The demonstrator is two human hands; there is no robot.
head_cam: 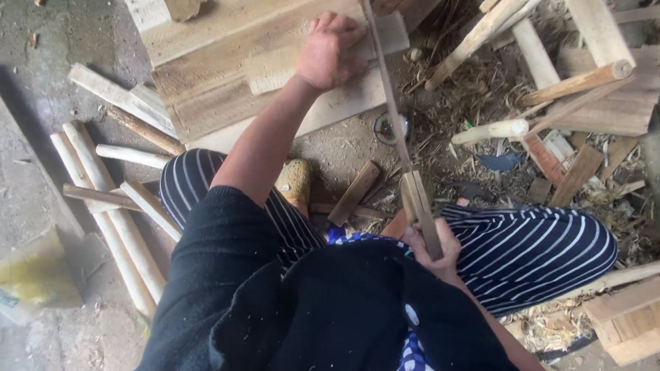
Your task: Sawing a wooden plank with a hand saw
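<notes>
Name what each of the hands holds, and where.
Right hand grips the handsaw by its wooden handle; left hand presses down on a wooden board.

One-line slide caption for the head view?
Left hand steadies a wooden board; right hand holds a handsaw by its wooden handle.

A pale plank (338, 57) lies flat at 12 o'clock; a thin saw (390, 107) runs upright across it, wooden handle (420, 211) toward 6.

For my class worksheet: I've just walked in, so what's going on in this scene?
A seated person saws wood on the ground. The left hand presses a pale wooden piece down onto stacked boards, while the right hand grips the wooden handle of a saw whose thin blade reaches the piece. Sticks and offcuts lie around.
</notes>
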